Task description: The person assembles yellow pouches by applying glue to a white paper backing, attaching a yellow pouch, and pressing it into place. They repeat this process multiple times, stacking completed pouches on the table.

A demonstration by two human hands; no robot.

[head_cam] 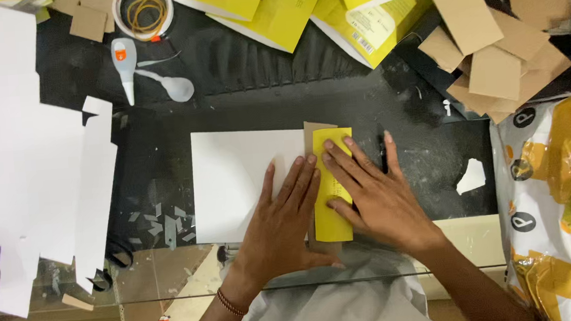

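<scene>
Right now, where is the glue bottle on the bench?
In the head view the glue bottle lies at the upper left of the black table, just below the tub of rubber bands and beside a white spoon, well away from both hands.

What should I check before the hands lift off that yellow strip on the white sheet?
1. Both hands flat on the work: ok. The left hand lies on the white sheet and the right hand presses the yellow strip.
2. Strip lined up with the sheet's right edge: ok, it runs along that edge over the brown card.
3. Strip bonded along its whole length: cannot tell, the underside is hidden.
4. Glue bottle within reach: ok, it lies on its side on the black mat at upper left.
5. Mat around the sheet clean: not ok, white paper scraps lie to its left.
</scene>
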